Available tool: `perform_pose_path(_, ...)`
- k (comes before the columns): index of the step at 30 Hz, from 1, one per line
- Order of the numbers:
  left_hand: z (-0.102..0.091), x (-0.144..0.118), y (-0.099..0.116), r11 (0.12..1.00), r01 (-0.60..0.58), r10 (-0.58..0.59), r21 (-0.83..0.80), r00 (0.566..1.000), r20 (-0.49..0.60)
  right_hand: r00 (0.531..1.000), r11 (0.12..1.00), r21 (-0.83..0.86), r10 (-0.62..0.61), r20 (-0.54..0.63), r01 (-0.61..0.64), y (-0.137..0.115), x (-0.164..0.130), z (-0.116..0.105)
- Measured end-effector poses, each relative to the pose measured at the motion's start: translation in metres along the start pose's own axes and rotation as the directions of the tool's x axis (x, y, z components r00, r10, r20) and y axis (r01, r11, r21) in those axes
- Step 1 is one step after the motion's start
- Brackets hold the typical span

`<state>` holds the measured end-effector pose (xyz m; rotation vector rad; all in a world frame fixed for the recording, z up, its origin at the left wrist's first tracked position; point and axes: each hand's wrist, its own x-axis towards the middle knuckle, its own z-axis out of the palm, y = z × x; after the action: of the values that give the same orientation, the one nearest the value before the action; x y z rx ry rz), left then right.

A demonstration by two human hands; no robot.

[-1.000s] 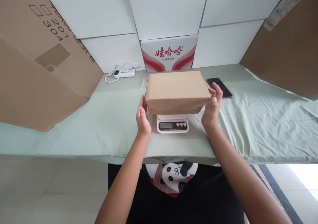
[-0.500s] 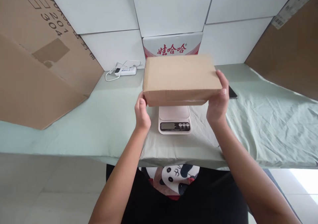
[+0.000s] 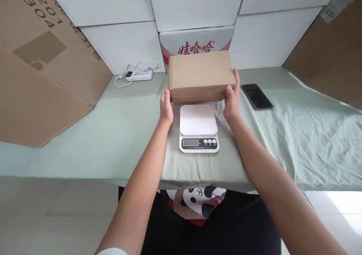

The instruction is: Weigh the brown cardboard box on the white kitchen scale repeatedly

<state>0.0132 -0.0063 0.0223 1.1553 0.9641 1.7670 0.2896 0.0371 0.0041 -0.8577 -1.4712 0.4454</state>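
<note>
Head view: The left hand [image 3: 166, 105] is pressed flat against the left end of the cardboard box [image 3: 200, 74], thumb up along the box edge. The right hand [image 3: 232, 96] is pressed against the right end, fingers extended along the side. The box is clamped between both hands, long axis running left to right, top face level. It sits toward the far edge of the tabletop [image 3: 113, 134], just behind the kitchen scale [image 3: 198, 128]; whether it rests on the surface cannot be told. The scale platform is bare and its display faces the near edge. A red-and-white printed carton [image 3: 195, 42] stands against the wall directly behind the box. A dark phone [image 3: 256, 96] lies flat to the right of the right hand. A white power strip [image 3: 138, 75] with coiled cable lies at the far edge, left of the box. Large cardboard sheets [image 3: 42, 66] lean at the far-left corner.
</note>
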Motion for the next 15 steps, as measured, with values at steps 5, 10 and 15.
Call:
perform_pose_path(5, 0.0, 0.001, -0.009, 0.999, 0.048, -0.048, -0.006, 0.999, -0.002, 0.998, 0.999, 0.016, 0.048, 0.051, -0.049, 0.016, -0.004, 0.0)
perform_pose_path(10, -0.002, 0.003, -0.019, 0.996, 0.091, -0.091, -0.006, 0.995, 0.034, 0.995, 0.995, 0.013, 0.101, 0.027, -0.101, 0.023, -0.004, 0.003)
perform_pose_path(15, -0.006, 0.007, -0.028, 0.991, 0.131, -0.131, -0.006, 0.991, 0.03, 0.984, 0.984, 0.016, 0.176, 0.031, -0.177, 0.014, -0.006, 0.003)
